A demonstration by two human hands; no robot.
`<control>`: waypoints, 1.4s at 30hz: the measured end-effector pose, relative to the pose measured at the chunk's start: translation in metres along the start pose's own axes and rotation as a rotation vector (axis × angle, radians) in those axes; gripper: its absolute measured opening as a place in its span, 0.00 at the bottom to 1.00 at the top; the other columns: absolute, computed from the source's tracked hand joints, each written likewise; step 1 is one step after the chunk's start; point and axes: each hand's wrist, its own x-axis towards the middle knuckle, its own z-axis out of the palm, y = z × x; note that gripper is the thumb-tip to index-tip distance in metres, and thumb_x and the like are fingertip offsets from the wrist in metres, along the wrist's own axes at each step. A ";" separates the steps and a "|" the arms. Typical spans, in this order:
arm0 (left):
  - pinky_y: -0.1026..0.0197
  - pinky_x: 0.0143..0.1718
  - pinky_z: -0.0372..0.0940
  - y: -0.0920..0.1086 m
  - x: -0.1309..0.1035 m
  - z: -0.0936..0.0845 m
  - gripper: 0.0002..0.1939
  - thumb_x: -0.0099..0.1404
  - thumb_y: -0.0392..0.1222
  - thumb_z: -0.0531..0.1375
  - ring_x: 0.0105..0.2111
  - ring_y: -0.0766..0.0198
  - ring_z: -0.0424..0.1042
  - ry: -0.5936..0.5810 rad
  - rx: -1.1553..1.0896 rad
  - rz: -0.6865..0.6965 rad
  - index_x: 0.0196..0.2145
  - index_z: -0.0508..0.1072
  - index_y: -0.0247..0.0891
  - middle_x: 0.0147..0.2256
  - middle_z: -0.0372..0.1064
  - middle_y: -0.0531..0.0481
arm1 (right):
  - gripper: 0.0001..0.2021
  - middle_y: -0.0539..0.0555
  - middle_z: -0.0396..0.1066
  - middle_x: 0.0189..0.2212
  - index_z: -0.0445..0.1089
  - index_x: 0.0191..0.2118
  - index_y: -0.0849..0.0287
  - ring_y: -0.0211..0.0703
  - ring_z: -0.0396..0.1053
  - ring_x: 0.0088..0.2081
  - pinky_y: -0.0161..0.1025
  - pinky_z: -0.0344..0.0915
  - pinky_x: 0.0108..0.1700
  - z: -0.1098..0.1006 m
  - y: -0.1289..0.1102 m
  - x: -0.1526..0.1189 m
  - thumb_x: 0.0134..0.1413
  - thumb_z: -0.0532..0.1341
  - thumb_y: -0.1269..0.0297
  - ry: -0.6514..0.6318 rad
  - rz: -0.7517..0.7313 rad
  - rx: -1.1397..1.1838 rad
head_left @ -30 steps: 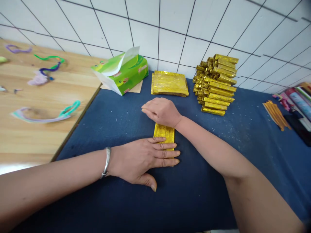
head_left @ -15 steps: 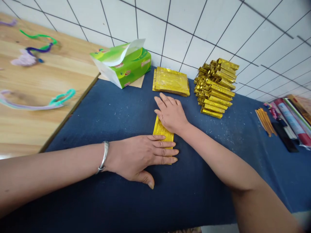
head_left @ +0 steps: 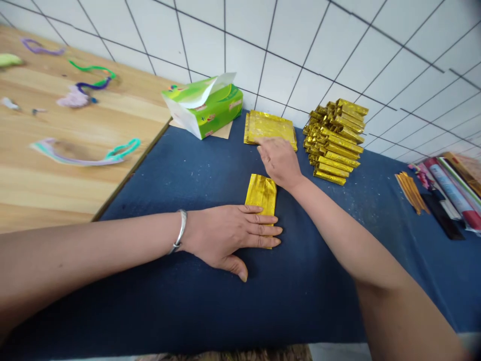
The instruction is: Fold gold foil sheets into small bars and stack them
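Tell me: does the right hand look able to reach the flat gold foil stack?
Likely yes: in view, the right hand overlaps the near edge of the flat gold foil stack; nothing visible blocks it.

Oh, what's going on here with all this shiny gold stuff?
A person's left hand lies flat across a gold strip on the blue surface. The right hand is near the flat gold stack farther back; whether they touch is unclear. A pile of gold tubes sits right of that stack.

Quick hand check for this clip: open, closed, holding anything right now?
Left hand: open, laid flat across the gold paper.
Right hand: by the gold stack; blurred fingers, so its grip cannot be told.
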 end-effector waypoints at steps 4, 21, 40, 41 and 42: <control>0.54 0.65 0.35 -0.002 -0.002 0.001 0.38 0.61 0.61 0.53 0.64 0.56 0.43 -0.001 0.007 -0.002 0.64 0.49 0.43 0.63 0.47 0.49 | 0.23 0.57 0.67 0.50 0.64 0.53 0.60 0.47 0.61 0.54 0.48 0.53 0.57 -0.011 -0.040 0.008 0.66 0.40 0.56 -0.026 -0.048 0.082; 0.54 0.65 0.37 0.026 -0.012 0.017 0.45 0.59 0.63 0.54 0.64 0.54 0.42 0.013 -0.022 -0.094 0.64 0.45 0.33 0.64 0.39 0.41 | 0.28 0.58 0.44 0.65 0.50 0.63 0.57 0.50 0.40 0.65 0.52 0.39 0.63 0.033 -0.053 0.008 0.62 0.45 0.49 -0.334 -0.157 0.075; 0.52 0.64 0.40 0.004 0.003 0.006 0.40 0.61 0.63 0.51 0.64 0.53 0.43 -0.015 0.087 -0.062 0.63 0.52 0.35 0.64 0.42 0.42 | 0.23 0.58 0.54 0.61 0.59 0.58 0.59 0.49 0.50 0.62 0.51 0.48 0.60 0.042 -0.036 0.016 0.62 0.49 0.54 -0.255 -0.212 0.146; 0.52 0.64 0.40 0.005 0.004 0.005 0.39 0.62 0.63 0.51 0.64 0.53 0.42 -0.024 0.097 -0.063 0.63 0.51 0.36 0.64 0.41 0.42 | 0.22 0.58 0.55 0.60 0.60 0.58 0.59 0.49 0.51 0.62 0.50 0.49 0.60 0.041 -0.033 0.017 0.62 0.49 0.55 -0.263 -0.224 0.154; 0.52 0.64 0.40 0.005 0.004 0.005 0.40 0.62 0.63 0.50 0.64 0.53 0.42 -0.031 0.107 -0.064 0.63 0.50 0.36 0.64 0.41 0.42 | 0.21 0.58 0.56 0.60 0.60 0.57 0.59 0.48 0.52 0.61 0.50 0.49 0.60 0.037 -0.029 0.017 0.63 0.49 0.56 -0.264 -0.227 0.163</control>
